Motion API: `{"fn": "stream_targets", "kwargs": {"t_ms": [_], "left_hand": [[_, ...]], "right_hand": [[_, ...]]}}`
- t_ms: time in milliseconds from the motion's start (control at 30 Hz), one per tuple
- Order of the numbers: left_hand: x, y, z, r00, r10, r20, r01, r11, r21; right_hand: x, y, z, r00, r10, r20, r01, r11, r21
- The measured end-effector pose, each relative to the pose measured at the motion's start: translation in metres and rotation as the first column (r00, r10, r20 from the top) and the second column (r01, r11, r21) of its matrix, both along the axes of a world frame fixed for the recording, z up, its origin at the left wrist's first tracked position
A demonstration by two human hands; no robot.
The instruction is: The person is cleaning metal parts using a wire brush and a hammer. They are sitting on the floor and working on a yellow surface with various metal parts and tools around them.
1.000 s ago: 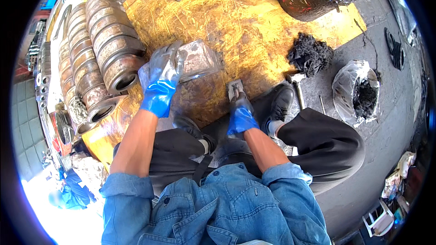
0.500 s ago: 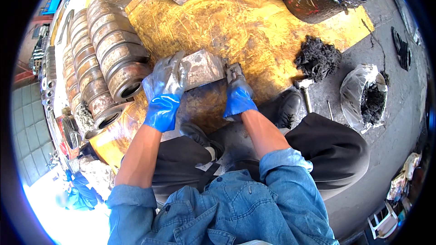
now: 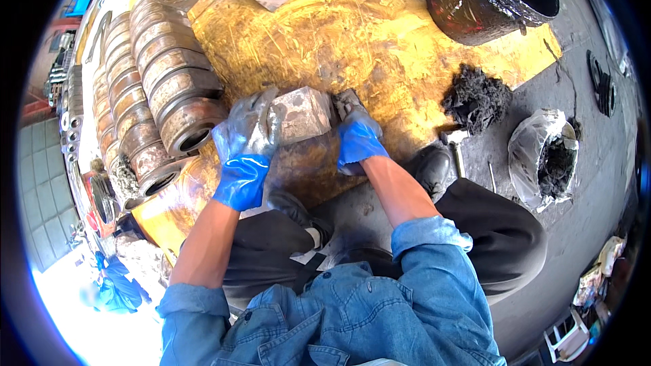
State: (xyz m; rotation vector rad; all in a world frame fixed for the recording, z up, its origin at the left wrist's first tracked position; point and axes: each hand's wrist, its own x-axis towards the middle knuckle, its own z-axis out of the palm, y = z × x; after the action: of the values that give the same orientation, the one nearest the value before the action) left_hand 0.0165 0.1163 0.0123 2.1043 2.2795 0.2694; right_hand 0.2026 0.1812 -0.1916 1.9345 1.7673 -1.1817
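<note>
Both my hands wear grey-coated gloves with blue cuffs. Between them, low over the stained yellow sheet, is a worn, rust-patched metal block with flat, angled faces. My left hand is closed round the block's left end, its fingers pointing away from me. At the opposite end, my right hand presses in with bent fingers, and the glove hides their exact contact. The block's underside is out of sight.
Rows of rusty metal rings lie at the left, close to my left hand. A black bucket stands far right. Nearer are a dark fibrous clump, a hammer and a plastic bag with dark fibres.
The block has turned slightly between my hands, showing a more peaked top edge. My right hand's fingers have shifted at its end. The whole view has moved a little.
</note>
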Motion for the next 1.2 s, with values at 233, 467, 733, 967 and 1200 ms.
{"fn": "stream_targets", "kwargs": {"t_ms": [233,467,733,967,1200], "left_hand": [[-0.004,0.004,-0.005,0.999,-0.052,0.0,0.052,0.997,0.065],[-0.001,0.002,0.004,1.0,-0.008,0.003,0.008,0.999,0.037],[-0.004,0.005,-0.001,1.0,-0.011,0.018,0.011,1.0,0.022],[-0.006,0.005,0.0,0.999,-0.038,0.009,0.037,0.999,0.024],[-0.007,0.006,-0.003,0.996,-0.058,0.064,0.055,0.997,0.05]], "right_hand": [[0.001,0.015,-0.002,0.999,0.03,-0.02,-0.03,1.0,0.001],[-0.002,0.027,0.005,0.997,-0.017,-0.076,0.019,0.999,0.028],[-0.023,0.054,-0.005,0.998,0.015,-0.056,-0.018,0.999,-0.047],[-0.03,0.063,-0.003,0.992,0.014,-0.127,-0.006,0.998,0.063],[-0.034,0.068,-0.033,0.987,0.142,-0.075,-0.135,0.986,0.095]]}}
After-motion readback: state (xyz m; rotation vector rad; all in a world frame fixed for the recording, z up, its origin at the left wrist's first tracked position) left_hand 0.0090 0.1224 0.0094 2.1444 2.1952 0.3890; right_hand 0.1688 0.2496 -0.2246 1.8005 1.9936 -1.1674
